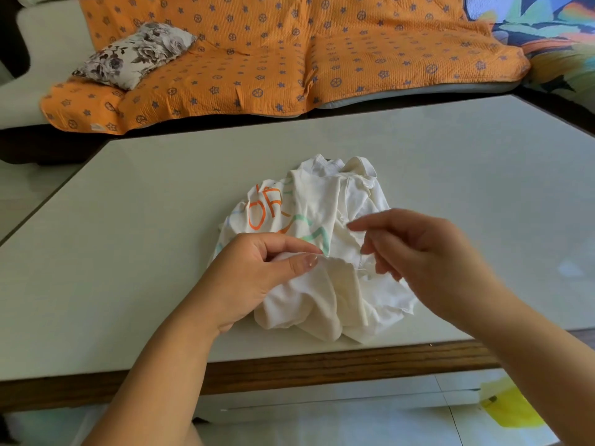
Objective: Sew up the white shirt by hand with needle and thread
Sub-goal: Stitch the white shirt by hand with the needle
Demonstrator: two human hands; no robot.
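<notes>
Readable print: only orange "OR" on the white shirt [322,252], upper left of the bundle, with part of another orange letter above it. Mint-green strokes sit below and right of that, too crumpled to read. No brand or tag legible.

The shirt is bunched in a heap at frame centre, on the pale table [128,252] and close to its near wooden edge.

Your left hand [257,272] pinches a fold of the shirt between thumb and index finger, on the left side of the heap, heel of the hand on the table.

Your right hand [428,252] is over the right side of the heap and motion-blurred. Index finger points left, the other fingers are curled down. Can't tell whether it pinches anything. It hides the shirt's right edge.

Around:
- Orange quilted sofa cover [289,59] with blue star and wheel motifs, across the top of frame.
- Floral cushion [135,53] on it, upper left.
- Multicolour patterned fabric [547,27], upper right.
- Blurred yellow object [512,410] on the tiled floor [354,420], lower right.
</notes>
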